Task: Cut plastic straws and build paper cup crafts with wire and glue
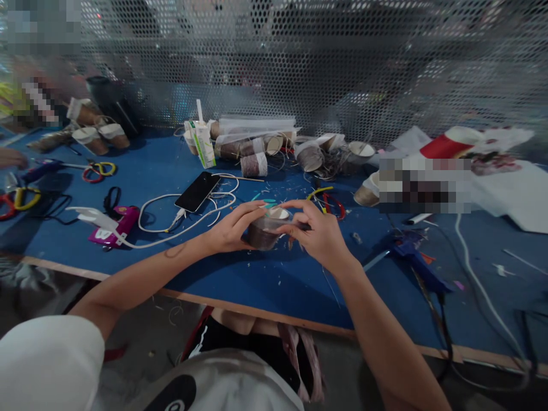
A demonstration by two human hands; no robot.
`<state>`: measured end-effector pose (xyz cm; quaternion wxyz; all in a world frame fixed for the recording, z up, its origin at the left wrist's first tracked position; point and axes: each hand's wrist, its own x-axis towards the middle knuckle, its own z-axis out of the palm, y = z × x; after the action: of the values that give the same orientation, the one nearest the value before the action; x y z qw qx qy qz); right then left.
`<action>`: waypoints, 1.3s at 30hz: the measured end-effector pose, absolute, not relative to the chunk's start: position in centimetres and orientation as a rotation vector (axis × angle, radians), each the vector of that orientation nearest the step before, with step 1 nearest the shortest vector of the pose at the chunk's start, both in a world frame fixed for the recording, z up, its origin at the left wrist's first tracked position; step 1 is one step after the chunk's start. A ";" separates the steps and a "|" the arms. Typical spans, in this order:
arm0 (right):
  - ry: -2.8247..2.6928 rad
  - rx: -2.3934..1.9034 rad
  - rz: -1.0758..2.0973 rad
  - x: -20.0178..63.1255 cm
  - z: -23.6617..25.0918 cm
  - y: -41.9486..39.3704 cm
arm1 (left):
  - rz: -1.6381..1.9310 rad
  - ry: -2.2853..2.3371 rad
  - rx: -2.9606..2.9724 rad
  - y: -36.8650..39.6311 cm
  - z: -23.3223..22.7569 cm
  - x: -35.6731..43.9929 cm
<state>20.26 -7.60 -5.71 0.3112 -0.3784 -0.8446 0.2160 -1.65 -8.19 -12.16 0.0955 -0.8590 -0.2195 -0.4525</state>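
Hands: my left hand (233, 228) cups the near-left side of a small paper cup (264, 229), fingers curled round its wall; my right hand (319, 237) pinches at the cup's rim with thumb and forefinger pressed together, the other fingers loosely spread.
Cup position: I hold it between both hands just above the blue table (265, 279), near the front edge and slightly left of centre in the head view.
Cup axis: its long axis runs mouth to base and stands tilted, the pale open mouth turned up and away from me, the darker wrapped wall facing me.
Doing it well: I judge that the left hand should keep the cup steady without crushing the wall, while the right works the rim in small, even pinches; turning the cup a little at a time would keep the covering flat.
Near the hands: a black phone (197, 191) lies just beyond my left hand, with a white cable (180, 220) looped around it; red-handled cutters (333, 204) lie just behind the right hand.
Farther out: a cluster of similar wrapped cups (253, 164) and a small carton (204, 144) sit toward the mesh screen (325, 68); a blue glue gun (411, 258) lies to the right.
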 end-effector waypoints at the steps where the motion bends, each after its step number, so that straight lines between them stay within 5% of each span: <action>1: -2.223 -0.996 0.578 20.3 -5.7 -7.6 | -1.344 -0.656 -2.537 -8.2 -12.1 -1.7; 20: -1.933 -1.039 0.702 20.5 -5.5 -7.5 | -1.481 -0.641 -2.311 -7.9 -12.4 -2.0; 39: -1.799 -0.957 1.194 20.0 -5.3 -7.2 | -1.795 -0.496 -2.512 -7.9 -12.2 -1.9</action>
<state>20.01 -7.25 -5.30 0.3801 -0.3749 -0.7046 0.4675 -1.88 -7.94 -12.17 0.0074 -0.8034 -0.1587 -0.5739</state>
